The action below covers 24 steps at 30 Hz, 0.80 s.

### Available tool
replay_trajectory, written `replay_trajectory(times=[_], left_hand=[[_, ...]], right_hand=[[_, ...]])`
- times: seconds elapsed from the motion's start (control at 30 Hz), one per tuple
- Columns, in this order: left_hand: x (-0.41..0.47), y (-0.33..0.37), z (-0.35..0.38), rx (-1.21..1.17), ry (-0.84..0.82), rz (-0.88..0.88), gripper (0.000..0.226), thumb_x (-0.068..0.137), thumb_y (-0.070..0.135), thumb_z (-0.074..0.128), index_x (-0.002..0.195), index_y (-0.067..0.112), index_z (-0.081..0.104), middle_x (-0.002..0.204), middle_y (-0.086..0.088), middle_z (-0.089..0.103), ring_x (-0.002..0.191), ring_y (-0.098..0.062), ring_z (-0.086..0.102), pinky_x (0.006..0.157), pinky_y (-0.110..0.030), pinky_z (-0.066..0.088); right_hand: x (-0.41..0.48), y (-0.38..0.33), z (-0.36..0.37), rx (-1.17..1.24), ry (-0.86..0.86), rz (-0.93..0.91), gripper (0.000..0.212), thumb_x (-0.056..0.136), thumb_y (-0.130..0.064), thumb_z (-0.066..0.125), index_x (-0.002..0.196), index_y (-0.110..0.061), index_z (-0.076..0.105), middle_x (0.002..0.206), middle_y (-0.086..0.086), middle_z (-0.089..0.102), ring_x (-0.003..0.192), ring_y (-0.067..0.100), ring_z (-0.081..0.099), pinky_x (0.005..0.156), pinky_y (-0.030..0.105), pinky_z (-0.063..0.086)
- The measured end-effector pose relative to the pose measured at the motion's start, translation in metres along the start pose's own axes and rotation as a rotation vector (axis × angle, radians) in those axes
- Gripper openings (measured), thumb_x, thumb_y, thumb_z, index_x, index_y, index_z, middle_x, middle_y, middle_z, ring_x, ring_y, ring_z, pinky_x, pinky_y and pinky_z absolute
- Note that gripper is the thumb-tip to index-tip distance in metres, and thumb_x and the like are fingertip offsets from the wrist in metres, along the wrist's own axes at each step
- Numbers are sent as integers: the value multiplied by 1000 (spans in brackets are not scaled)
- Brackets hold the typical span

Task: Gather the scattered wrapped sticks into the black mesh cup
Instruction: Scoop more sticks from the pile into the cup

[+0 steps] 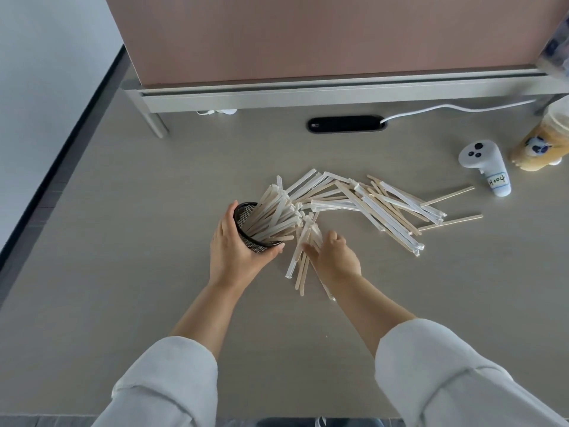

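My left hand (234, 251) grips the black mesh cup (246, 226), which is tilted with its mouth toward the right. Many wrapped wooden sticks (277, 211) stick out of the cup. Just right of the cup, my right hand (334, 255) is closed around a small bundle of wrapped sticks (300, 263) whose lower ends rest on the table. A loose pile of wrapped sticks (385, 204) lies spread on the table to the right of the cup. Two bare sticks (449, 221) lie at the pile's right edge.
A white controller with a label (486, 167) and a drink cup (542, 140) stand at the far right. A black cable port (346, 124) with a white cable sits behind the pile. A pink partition on a grey rail (308, 94) closes the back.
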State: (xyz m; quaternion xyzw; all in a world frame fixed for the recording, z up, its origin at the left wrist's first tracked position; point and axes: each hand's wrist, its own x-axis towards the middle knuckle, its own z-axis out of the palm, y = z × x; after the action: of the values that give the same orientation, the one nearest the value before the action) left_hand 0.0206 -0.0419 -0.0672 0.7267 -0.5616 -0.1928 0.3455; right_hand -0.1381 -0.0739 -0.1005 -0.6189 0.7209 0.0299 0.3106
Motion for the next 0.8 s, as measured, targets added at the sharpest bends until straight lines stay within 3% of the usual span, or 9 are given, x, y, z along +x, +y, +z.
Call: replay_trajectory(times=[0.07,0.17,0.3,0.43,0.57,0.8], left_hand=[[1,-4,-3,-7,2,-7,104,52,31,86,136,8,29,132,-9,48,121,-24,44,100,-30,33],[1,-9,-8,-13,-1,-11,104,52,32,86,136,9,29,132,-7,48,122,-23,44,100,-30,34],[2,-10,-10,-9,-23,3,103,51,31,87,135,9,31,131,-7,49,121,-22,45,98,-29,34],[7,-8,-8,-31,-52,10,104,50,31,87,135,10,31,131,-5,49,121,-21,45,97,-28,33],[9,-1,-3,-42,-68,27,103,51,31,87,135,10,31,131,-6,50,120,-22,45,96,-27,33],[10,2,2,-36,-87,34,103,51,33,87,135,11,31,131,-5,49,120,-21,46,97,-30,36]], right_hand=[[2,-6,6,-7,10,18,71,85,-64,44,125,-5,41,122,13,53,108,36,60,70,37,45],[3,-14,10,-110,19,-14,75,78,-65,56,123,-7,42,117,10,56,107,30,60,70,35,45],[7,-23,7,-113,-19,39,62,83,-47,63,126,-6,45,122,10,57,117,28,53,87,36,49],[14,-19,-6,-126,-66,117,36,87,-5,56,123,-6,56,119,11,62,115,29,56,83,34,49],[12,-8,-14,-142,-59,139,30,88,-1,52,115,-8,62,112,9,65,105,28,62,71,29,42],[15,-2,-11,-164,-88,144,31,85,-1,57,114,-8,63,112,8,65,106,27,62,73,29,44]])
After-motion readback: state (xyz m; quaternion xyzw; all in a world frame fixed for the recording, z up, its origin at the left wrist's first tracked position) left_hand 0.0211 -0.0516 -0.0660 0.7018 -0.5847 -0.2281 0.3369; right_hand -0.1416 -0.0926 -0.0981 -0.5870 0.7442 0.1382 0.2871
